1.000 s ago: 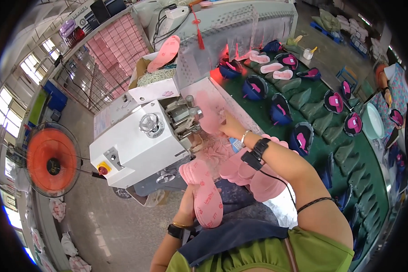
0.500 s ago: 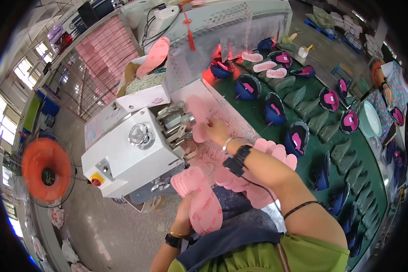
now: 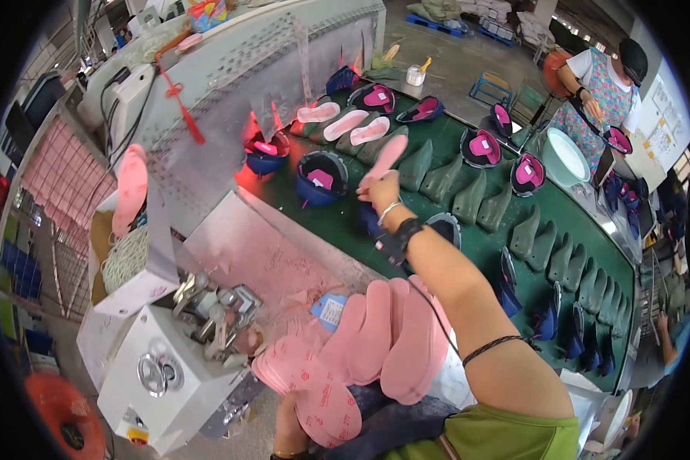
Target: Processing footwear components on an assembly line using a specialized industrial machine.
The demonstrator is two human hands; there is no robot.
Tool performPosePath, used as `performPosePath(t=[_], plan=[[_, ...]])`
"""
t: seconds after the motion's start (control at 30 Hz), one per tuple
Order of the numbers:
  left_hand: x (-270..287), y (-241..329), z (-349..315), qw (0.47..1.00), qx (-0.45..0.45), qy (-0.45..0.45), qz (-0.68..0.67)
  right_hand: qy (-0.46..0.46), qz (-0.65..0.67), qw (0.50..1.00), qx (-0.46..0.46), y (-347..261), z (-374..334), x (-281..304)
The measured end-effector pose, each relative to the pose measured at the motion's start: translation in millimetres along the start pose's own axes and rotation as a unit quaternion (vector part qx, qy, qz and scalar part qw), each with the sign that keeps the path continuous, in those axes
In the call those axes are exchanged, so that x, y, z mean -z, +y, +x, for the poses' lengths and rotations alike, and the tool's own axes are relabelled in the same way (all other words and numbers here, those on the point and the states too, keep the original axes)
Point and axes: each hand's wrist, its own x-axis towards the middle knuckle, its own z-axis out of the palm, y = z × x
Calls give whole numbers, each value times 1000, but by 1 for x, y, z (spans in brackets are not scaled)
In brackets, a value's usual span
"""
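My right hand [image 3: 381, 192] reaches out over the green table and pinches a pink insole [image 3: 389, 153] by its near end. The insole's far end hangs above a row of dark green shoe lasts [image 3: 416, 165]. Low in the picture, my left hand [image 3: 287, 425] grips a fanned stack of printed pink insoles [image 3: 326, 402]; the stack partly hides its fingers. Beside that stack, more pink insoles [image 3: 412, 345] lie in overlapping piles. Left of the piles stands a white machine [image 3: 161, 376] with metal rollers [image 3: 218, 314].
Navy shoe uppers [image 3: 320, 178] with pink inside stand along the green table [image 3: 468, 245]. Three pale pink insoles [image 3: 346, 124] lie on lasts near a red-lit spot. A blue tag [image 3: 330, 310] lies by the piles. Another person [image 3: 598, 100] works beyond a pale basin [image 3: 566, 156].
My right hand has gone from the machine's rollers out over the green table, carrying the insole. The view has swung right. My left hand still holds its stack.
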Motion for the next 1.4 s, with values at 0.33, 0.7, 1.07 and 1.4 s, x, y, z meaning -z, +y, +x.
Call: performPosePath(t=[0.33,0.7,1.07,1.4], plan=[[-34,13,-3,999,-32,3,-19,-138,-13,990,35,13,65,-3],[-1,-18,-28,992,-112,30,49,-573,-209,792,20,-41,-361,87],[11,-27,-109,997,-35,-58,-35,-409,-116,905,26,28,-326,-45],[7,-21,-115,995,-47,-73,-47,-387,-314,794,348,-65,-294,9]])
